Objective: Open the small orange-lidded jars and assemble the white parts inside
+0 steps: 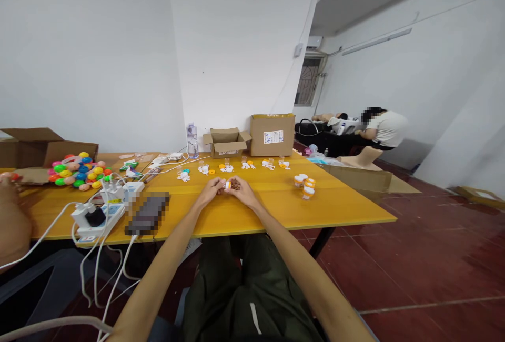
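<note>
Between my two hands, above the near middle of the table, is a small orange-and-white jar [228,185]. My left hand [212,191] is closed on its left side. The fingers of my right hand [241,191] grip its right side. Just beyond the hands lies a row of small piles of white pieces [203,170], with orange rings [226,167] and little clear cups [244,159] among them. A teal ring [186,171] is in the leftmost pile. Several similar orange-and-white jars [308,192] stand grouped to the right.
An open carton [226,143] and a closed cardboard box [272,136] stand at the back beside a water bottle [192,141]. Left are power strips [100,221] with cables, a dark phone [148,213] and colourful balls [79,171]. Another person's arm [11,221] rests far left; a seated person [384,127] is far right.
</note>
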Demonstrator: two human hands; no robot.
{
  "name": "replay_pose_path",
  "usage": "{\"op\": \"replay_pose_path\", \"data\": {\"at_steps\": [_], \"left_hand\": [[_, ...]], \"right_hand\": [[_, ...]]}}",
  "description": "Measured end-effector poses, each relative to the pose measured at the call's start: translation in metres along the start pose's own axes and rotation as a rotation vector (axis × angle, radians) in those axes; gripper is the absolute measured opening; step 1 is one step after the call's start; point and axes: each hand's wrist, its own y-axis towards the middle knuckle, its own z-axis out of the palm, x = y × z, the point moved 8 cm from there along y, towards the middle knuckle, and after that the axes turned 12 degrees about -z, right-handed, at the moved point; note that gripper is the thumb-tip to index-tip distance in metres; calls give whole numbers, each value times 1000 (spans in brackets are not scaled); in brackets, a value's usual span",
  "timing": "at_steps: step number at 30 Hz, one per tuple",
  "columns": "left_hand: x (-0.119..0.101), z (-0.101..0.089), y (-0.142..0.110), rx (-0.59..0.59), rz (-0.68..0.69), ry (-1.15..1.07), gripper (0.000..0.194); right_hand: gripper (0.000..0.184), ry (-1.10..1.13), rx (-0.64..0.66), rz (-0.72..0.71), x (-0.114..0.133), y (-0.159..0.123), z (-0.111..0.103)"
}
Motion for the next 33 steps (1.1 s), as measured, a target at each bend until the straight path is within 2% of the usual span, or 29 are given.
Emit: {"op": "replay_pose_path", "data": {"at_steps": [9,17,23,33], "left_hand": [[1,-1,0,-16,-1,4,49],[2,-2,1,-11,12,-33,38],[0,-4,0,-17,53,-30,30],[2,-4,0,-27,20,-5,33]], "right_hand": [[31,57,-15,38,-1,1,2],[42,123,-54,123,-9,-2,0],[40,138,-86,145,-11,-4,-2],[35,77,-57,97,-5,0,-3]]}}
